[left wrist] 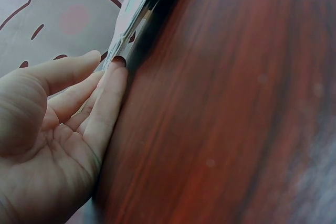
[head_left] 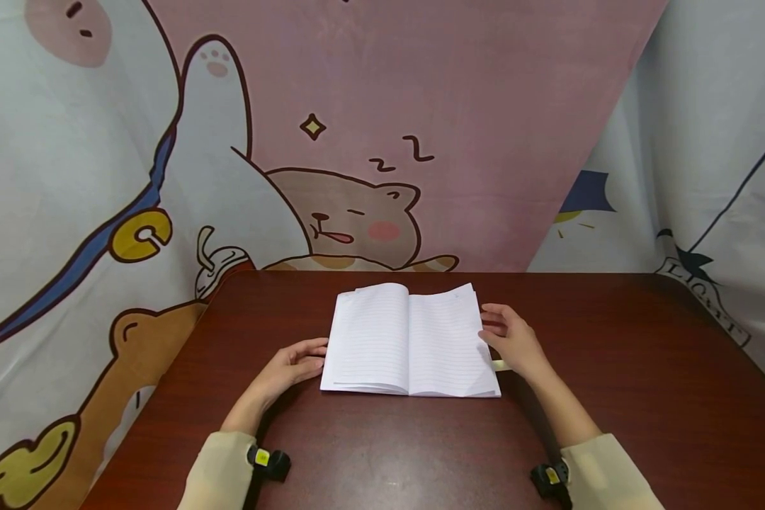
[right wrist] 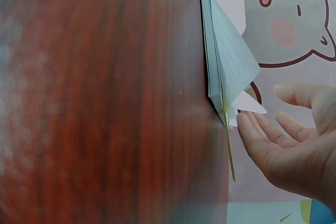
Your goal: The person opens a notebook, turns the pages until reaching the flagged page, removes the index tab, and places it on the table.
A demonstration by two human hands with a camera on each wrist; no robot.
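An open notebook [head_left: 370, 340] with white lined pages lies on the table, its spine running away from me. At its left edge is my left hand [head_left: 291, 365], fingers extended. In the left wrist view, the fingertips [left wrist: 116, 69] touch the edge of the pages, with the thumb beside them. My right hand [head_left: 513, 340] is by the right edge, fingers loosely extended and thumb apart, as the right wrist view also shows. A thin pale yellow strip [head_left: 501, 365] sticks out from the notebook's right side, below that hand. Some right-hand page corners [right wrist: 241, 66] lift up.
The dark red-brown wooden table [head_left: 389, 453] extends on both sides of the notebook. A cartoon-printed cloth [head_left: 484, 142] hangs behind the table's far edge, and more white cloth [head_left: 727, 177] hangs at the right. Each wrist wears a black camera [head_left: 273, 464] on a strap.
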